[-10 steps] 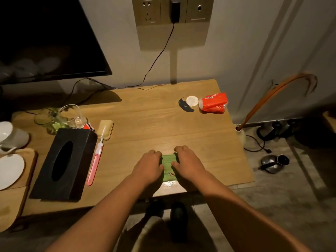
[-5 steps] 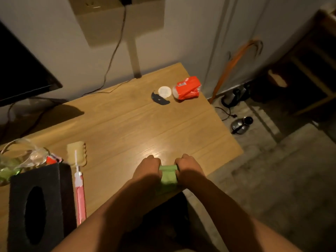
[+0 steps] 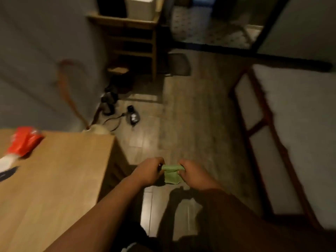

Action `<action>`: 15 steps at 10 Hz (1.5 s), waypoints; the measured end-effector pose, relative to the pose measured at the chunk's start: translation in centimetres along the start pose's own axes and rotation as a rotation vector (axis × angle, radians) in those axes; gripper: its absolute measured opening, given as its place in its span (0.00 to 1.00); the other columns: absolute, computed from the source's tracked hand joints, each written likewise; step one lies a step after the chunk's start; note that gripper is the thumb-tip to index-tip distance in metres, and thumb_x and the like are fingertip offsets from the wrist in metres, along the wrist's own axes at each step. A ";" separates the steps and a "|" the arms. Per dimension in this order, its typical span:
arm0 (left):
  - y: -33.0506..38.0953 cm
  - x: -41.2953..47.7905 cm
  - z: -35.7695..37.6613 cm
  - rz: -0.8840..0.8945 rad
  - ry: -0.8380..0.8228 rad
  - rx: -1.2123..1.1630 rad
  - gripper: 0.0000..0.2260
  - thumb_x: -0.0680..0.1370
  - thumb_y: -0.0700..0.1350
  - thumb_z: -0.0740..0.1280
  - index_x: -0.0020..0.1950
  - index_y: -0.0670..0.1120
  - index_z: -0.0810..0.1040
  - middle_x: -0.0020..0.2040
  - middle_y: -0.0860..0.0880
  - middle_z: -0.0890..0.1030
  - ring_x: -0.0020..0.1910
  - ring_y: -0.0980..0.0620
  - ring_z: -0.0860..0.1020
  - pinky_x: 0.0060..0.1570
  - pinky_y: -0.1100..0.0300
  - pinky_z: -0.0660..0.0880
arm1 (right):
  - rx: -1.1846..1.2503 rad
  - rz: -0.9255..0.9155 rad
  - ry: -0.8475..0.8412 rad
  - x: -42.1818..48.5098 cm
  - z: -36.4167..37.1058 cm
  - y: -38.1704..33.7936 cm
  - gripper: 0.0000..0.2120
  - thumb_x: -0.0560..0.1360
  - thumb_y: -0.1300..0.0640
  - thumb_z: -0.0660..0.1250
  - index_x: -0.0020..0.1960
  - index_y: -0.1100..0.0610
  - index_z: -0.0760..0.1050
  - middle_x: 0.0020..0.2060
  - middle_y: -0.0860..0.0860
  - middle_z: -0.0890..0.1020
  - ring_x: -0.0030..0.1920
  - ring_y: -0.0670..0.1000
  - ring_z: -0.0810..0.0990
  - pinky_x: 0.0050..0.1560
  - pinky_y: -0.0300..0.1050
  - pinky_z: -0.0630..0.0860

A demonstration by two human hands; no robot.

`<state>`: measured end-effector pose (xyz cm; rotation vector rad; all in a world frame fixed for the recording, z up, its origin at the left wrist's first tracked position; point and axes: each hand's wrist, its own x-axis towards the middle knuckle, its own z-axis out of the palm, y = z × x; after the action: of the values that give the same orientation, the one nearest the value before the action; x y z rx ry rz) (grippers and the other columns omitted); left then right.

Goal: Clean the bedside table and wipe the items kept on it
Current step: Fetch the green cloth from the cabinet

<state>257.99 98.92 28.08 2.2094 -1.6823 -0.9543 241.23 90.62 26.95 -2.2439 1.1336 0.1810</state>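
Observation:
Both hands hold a small folded green cloth (image 3: 171,174) in the air over the floor, to the right of the wooden table (image 3: 60,179). My left hand (image 3: 148,170) grips the cloth's left end and my right hand (image 3: 192,172) grips its right end, so the cloth hangs between them. On the table's far left lie a red packet (image 3: 24,140), a white round object (image 3: 7,160) and a dark flat item (image 3: 8,174), all blurred.
A bed with a wooden frame (image 3: 263,124) and white mattress runs along the right. On the floor ahead stand a kettle (image 3: 132,116) and cables, with an orange hose (image 3: 69,95) against the wall. A wooden shelf unit (image 3: 134,39) stands further back.
The view has swung right, away from the table. Both hands have lifted the green cloth off the table's front edge and now hold it over the floor.

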 end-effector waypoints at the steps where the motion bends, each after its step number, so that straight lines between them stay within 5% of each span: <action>1: 10.4 3.4 4.1 0.174 -0.124 0.050 0.10 0.76 0.42 0.65 0.56 0.44 0.80 0.50 0.44 0.83 0.49 0.45 0.80 0.50 0.52 0.78 | 0.069 0.140 0.100 -6.3 -3.5 9.7 0.05 0.76 0.53 0.63 0.52 0.51 0.74 0.49 0.53 0.82 0.49 0.55 0.80 0.46 0.45 0.72; 3: 34.1 5.8 17.9 0.477 -0.353 0.243 0.08 0.76 0.42 0.65 0.50 0.39 0.80 0.49 0.39 0.81 0.50 0.42 0.79 0.49 0.55 0.74 | 0.197 0.457 0.208 -24.2 -8.6 29.1 0.20 0.80 0.55 0.59 0.71 0.56 0.69 0.67 0.58 0.75 0.65 0.57 0.74 0.64 0.45 0.68; 5: 53.6 3.6 29.3 0.757 -0.462 0.338 0.19 0.72 0.52 0.66 0.56 0.40 0.79 0.55 0.40 0.80 0.56 0.42 0.78 0.54 0.52 0.74 | 0.243 0.800 0.416 -41.5 -12.0 40.7 0.16 0.79 0.57 0.59 0.66 0.53 0.73 0.58 0.56 0.80 0.58 0.58 0.78 0.56 0.48 0.74; 6: 61.5 3.4 34.3 0.869 -0.475 0.352 0.12 0.76 0.44 0.66 0.56 0.39 0.78 0.56 0.40 0.79 0.56 0.41 0.77 0.53 0.53 0.73 | 0.490 1.198 0.551 -44.9 -11.7 45.9 0.16 0.81 0.57 0.55 0.60 0.50 0.79 0.54 0.50 0.84 0.56 0.50 0.81 0.56 0.39 0.74; 7: 67.7 4.4 38.5 0.950 -0.510 0.354 0.10 0.77 0.42 0.64 0.55 0.39 0.78 0.55 0.40 0.79 0.55 0.43 0.77 0.50 0.59 0.69 | 0.530 1.418 0.871 -47.8 -12.7 52.1 0.14 0.77 0.55 0.60 0.52 0.46 0.83 0.48 0.45 0.86 0.49 0.42 0.83 0.40 0.26 0.72; 8: 74.8 6.8 43.0 1.030 -0.547 0.361 0.09 0.76 0.41 0.65 0.54 0.39 0.78 0.54 0.40 0.80 0.54 0.43 0.78 0.43 0.65 0.65 | 0.299 1.045 0.551 -53.3 -16.3 58.7 0.14 0.79 0.55 0.59 0.62 0.55 0.74 0.57 0.55 0.80 0.50 0.47 0.76 0.32 0.28 0.61; 9: 83.1 10.1 47.8 1.069 -0.594 0.377 0.09 0.77 0.41 0.64 0.54 0.38 0.78 0.54 0.40 0.79 0.54 0.44 0.78 0.44 0.64 0.66 | 0.341 1.050 0.549 -54.9 -18.5 66.7 0.15 0.80 0.54 0.58 0.64 0.56 0.72 0.57 0.56 0.80 0.52 0.51 0.77 0.37 0.30 0.62; 10: 91.3 12.5 52.1 1.118 -0.669 0.378 0.10 0.78 0.40 0.64 0.55 0.37 0.78 0.56 0.38 0.79 0.56 0.43 0.77 0.49 0.64 0.67 | 0.425 1.134 0.588 -57.3 -21.6 73.4 0.17 0.79 0.54 0.60 0.66 0.57 0.71 0.60 0.58 0.79 0.60 0.58 0.77 0.57 0.45 0.73; 11: 99.4 13.4 56.0 1.166 -0.748 0.435 0.12 0.79 0.41 0.62 0.60 0.38 0.77 0.60 0.39 0.77 0.60 0.44 0.75 0.59 0.60 0.67 | 0.494 1.197 0.612 -60.6 -24.4 78.8 0.17 0.77 0.54 0.64 0.64 0.58 0.73 0.59 0.57 0.78 0.60 0.58 0.77 0.61 0.51 0.73; 15: 126.6 15.7 72.5 1.266 -0.861 0.669 0.12 0.80 0.43 0.63 0.61 0.39 0.77 0.62 0.40 0.77 0.61 0.43 0.75 0.64 0.56 0.69 | 0.520 1.239 0.538 -74.5 -31.7 105.5 0.16 0.80 0.54 0.60 0.65 0.58 0.73 0.63 0.58 0.76 0.62 0.56 0.74 0.62 0.46 0.69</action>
<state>117.04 58.36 32.51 0.3185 -3.3655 -0.9914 109.13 76.22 32.09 -0.8993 2.3865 -0.2295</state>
